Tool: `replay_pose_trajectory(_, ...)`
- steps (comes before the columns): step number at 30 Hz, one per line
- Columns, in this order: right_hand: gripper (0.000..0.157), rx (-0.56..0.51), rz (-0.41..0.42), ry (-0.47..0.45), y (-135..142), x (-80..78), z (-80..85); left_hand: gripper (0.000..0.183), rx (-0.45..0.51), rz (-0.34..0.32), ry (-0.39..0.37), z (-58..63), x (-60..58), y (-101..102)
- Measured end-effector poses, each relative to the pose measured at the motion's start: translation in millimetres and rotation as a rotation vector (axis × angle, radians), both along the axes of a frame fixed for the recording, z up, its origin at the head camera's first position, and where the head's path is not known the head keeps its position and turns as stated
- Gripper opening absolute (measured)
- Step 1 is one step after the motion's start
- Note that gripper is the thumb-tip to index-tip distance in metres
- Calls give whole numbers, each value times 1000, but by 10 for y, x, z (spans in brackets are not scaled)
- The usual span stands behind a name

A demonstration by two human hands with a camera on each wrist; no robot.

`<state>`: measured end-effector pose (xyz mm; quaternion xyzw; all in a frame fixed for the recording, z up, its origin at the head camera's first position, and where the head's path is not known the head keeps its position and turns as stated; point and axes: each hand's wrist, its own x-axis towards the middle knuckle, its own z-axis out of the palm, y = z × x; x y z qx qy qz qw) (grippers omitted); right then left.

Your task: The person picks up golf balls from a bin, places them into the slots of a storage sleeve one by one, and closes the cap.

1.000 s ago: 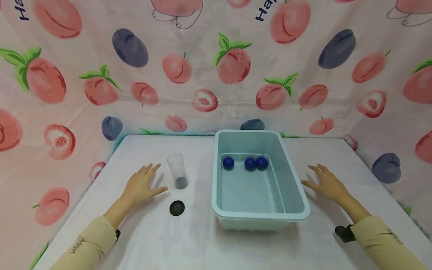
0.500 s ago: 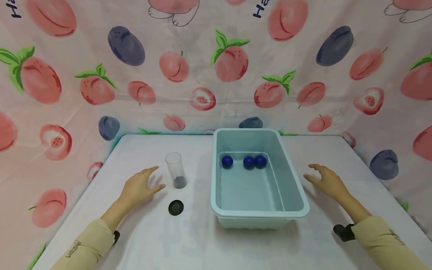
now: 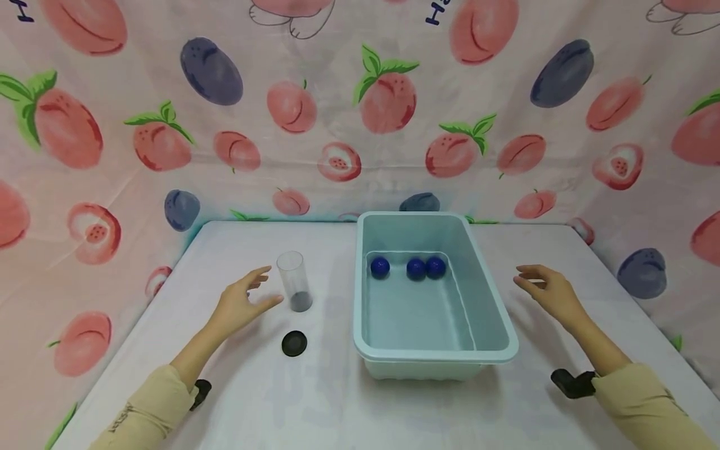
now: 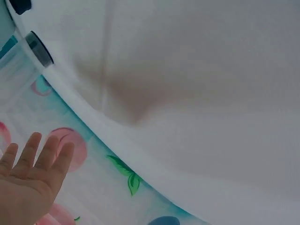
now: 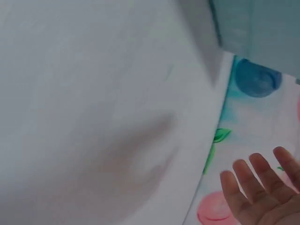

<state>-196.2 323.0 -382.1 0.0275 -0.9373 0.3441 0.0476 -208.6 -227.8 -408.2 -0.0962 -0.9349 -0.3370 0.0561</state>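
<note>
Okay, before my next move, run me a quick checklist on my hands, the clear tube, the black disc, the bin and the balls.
1. Left hand free: ok, holding nothing, beside the clear tube.
2. Right hand free: ok, holding nothing, off the bin's right side.
3. Clear tube upright: ok, standing on the white table.
4. Black disc on the tube: not ok, lying apart on the table.
5. All blue balls seen inside the bin: ok, three near its far end.
6. Grey bottom part of the tube fixed: cannot tell.
</note>
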Motion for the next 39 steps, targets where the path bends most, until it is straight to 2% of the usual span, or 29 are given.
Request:
replay_pose_trajectory(5, 56, -235, -1, -127, -16, 2, 90, 68, 153, -4, -46, 46, -1, 90)
replay_pose_trajectory(7, 54, -331, 15, -157, -10, 14, 115, 67, 215, -7, -66, 67, 4, 130)
replay_pose_trajectory(9, 44, -422, 43, -177, -8, 34, 133, 67, 270, -5, -83, 82, 9, 171)
replay_pose_trajectory(13, 15, -570, 82, -211, -23, 68, 148, 68, 339, 9, -99, 100, 17, 253)
replay_pose_trajectory(15, 10, -620, 91, -222, -39, 82, 159, 69, 358, 20, -106, 103, 12, 290)
replay_pose_trajectory(23, 18, -772, 150, -229, -124, 105, 256, 71, 471, 30, -154, 74, -85, 371)
replay_pose_trajectory(28, 19, -784, 165, -208, -160, 113, 310, 71, 522, 13, -172, 48, -139, 393)
replay_pose_trajectory(35, 21, -800, 195, -198, -194, 108, 350, 66, 489, -9, -149, 13, -156, 381)
replay_pose_trajectory(39, 21, -789, 200, -199, -228, 103, 395, 64, 510, -43, -126, -8, -167, 397)
